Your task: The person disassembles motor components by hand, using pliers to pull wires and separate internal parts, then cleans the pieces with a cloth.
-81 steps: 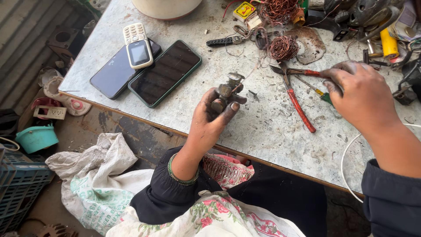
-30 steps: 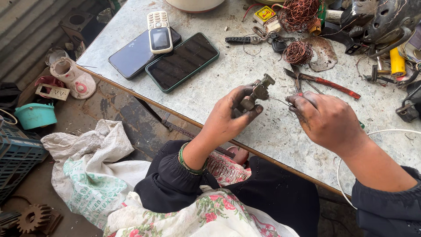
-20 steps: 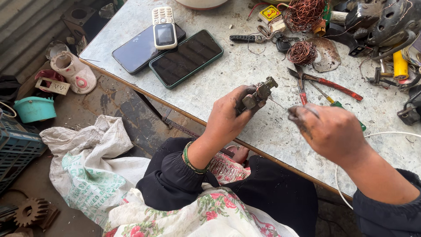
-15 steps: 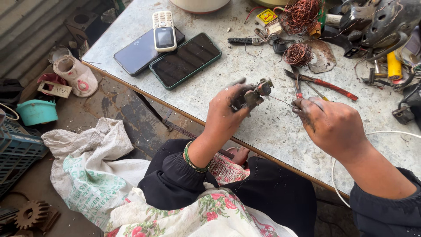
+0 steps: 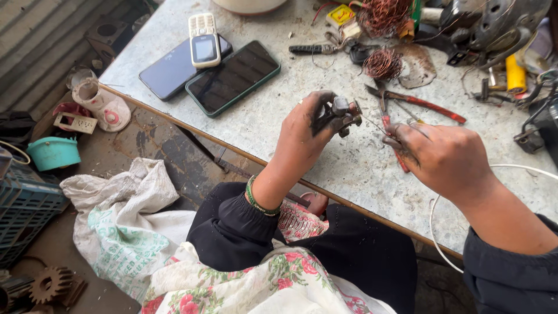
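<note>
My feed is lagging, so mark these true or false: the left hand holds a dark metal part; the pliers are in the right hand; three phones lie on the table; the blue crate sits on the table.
1. The left hand holds a dark metal part: true.
2. The pliers are in the right hand: false; they lie on the table, partly behind that hand, which pinches a thin wire.
3. Three phones lie on the table: true.
4. The blue crate sits on the table: false; it is on the floor at left.
</note>
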